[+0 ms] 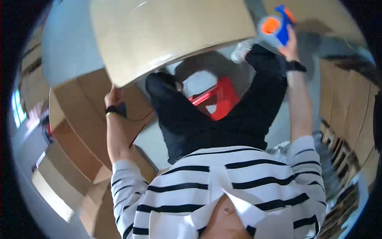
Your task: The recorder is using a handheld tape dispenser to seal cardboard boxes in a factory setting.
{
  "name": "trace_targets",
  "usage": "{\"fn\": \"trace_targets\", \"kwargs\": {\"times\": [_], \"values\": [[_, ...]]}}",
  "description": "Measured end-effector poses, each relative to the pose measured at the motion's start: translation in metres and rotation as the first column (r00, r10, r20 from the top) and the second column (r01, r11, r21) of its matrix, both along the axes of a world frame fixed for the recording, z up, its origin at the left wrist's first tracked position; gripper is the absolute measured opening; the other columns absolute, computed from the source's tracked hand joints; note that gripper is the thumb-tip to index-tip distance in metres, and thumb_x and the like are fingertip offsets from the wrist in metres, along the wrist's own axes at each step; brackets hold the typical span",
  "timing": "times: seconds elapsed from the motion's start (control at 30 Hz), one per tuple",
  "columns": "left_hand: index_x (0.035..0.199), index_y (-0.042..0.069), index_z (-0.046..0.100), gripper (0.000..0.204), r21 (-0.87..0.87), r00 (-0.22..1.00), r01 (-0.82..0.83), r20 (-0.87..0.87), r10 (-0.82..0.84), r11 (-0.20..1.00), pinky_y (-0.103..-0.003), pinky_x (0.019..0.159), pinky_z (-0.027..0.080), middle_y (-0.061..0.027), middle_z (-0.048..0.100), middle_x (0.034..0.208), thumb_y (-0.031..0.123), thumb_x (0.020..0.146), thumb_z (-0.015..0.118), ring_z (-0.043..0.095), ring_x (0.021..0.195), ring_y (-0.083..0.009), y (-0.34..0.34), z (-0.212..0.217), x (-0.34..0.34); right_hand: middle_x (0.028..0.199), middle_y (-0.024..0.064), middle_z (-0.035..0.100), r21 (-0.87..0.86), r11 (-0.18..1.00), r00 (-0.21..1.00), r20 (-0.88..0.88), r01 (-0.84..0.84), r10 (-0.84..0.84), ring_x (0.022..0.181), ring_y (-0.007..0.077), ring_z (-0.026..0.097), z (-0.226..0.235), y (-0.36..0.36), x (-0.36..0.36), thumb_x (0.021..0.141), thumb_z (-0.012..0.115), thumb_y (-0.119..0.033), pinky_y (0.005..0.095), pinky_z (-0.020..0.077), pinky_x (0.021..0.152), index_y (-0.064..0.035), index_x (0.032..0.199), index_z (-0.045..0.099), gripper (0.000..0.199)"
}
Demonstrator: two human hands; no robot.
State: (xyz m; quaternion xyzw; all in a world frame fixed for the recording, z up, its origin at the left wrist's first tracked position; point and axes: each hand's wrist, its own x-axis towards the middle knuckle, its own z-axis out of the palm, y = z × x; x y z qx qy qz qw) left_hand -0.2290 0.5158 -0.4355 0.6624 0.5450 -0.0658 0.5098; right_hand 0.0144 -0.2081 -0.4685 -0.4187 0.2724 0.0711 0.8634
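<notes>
A large cardboard box [171, 32] lies in front of me across the top of the view. My left hand [114, 96] grips its near left corner, fingers closed on the edge. Off the box's right side, my right hand [291, 44] is closed around a blue tape dispenser [285, 30]. A roll of tape with an orange hub [271, 26] is mounted on the dispenser. Whether the tape touches the box cannot be made out. Dark bands circle both my wrists.
Between my legs stands a red plastic stool [225, 97]. Flattened or stacked cardboard [85, 107] stands on my left, with more cardboard [346, 95] on my right. Beside that are wooden pallets [338, 155] and crumpled clear plastic [328, 167].
</notes>
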Motion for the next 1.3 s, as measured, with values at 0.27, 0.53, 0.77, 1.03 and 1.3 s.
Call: {"fn": "trace_targets", "kwargs": {"times": [0.27,0.53,0.77,1.03,1.3], "values": [[0.100,0.004,0.065,0.035,-0.210,0.984,-0.003,0.172,0.040,0.978,-0.029,0.066,0.052,-0.0091,0.069,0.085,0.037,0.086,0.070,0.068,0.079,-0.0207,-0.028,0.000,-0.008,0.101,0.0075,0.067,-0.019,0.976,0.965,0.146,-0.218,0.218,0.091,0.0201,0.064,0.035,-0.031,0.001,0.089,0.063,-0.039,0.0371,0.0512,0.088,-0.0060,0.112,0.061,0.040],[0.079,0.006,0.064,0.014,-0.022,0.827,0.209,0.538,-0.165,0.978,-0.026,0.071,0.050,-0.0030,0.068,0.083,0.015,0.084,0.073,0.064,0.079,-0.0128,-0.017,-0.039,-0.032,0.095,0.0105,0.068,-0.086,0.927,0.917,0.140,-0.364,0.373,0.083,0.0208,0.067,0.072,-0.015,-0.007,0.090,0.062,-0.041,0.0342,0.0552,0.076,-0.0018,0.108,0.060,0.043],[0.074,0.001,0.069,0.024,0.305,0.775,0.077,0.580,-0.249,0.949,-0.027,0.069,0.049,-0.0085,0.069,0.074,0.023,0.079,0.078,0.063,0.070,-0.0144,-0.040,-0.046,-0.016,0.087,0.0104,0.069,-0.252,0.892,0.889,0.176,-0.374,0.422,0.077,0.0202,0.068,0.104,0.011,-0.011,0.090,0.062,-0.040,0.0337,0.0553,0.074,-0.0029,0.104,0.061,0.040],[0.075,0.004,0.071,0.054,-0.043,0.294,0.918,-0.592,-0.751,0.394,-0.043,0.070,0.053,-0.0166,0.069,0.080,0.057,0.081,0.063,0.068,0.080,-0.0323,-0.079,-0.054,0.019,0.091,0.0096,0.069,-0.331,0.899,0.938,0.096,-0.286,0.334,0.080,0.0164,0.068,0.112,0.009,-0.017,0.091,0.062,-0.038,0.0316,0.0560,0.074,-0.0066,0.108,0.061,0.036],[0.134,0.016,0.051,0.053,0.878,0.143,0.477,-0.104,-0.984,-0.023,-0.048,0.093,0.043,-0.0146,0.054,0.131,0.038,0.087,0.061,0.051,0.120,-0.0349,-0.239,0.018,0.104,0.088,0.0111,0.068,-0.281,0.920,0.939,0.131,-0.272,0.317,0.078,0.0220,0.067,0.087,-0.019,-0.021,0.092,0.059,-0.039,0.0364,0.0545,0.075,-0.0037,0.109,0.060,0.039]]}}
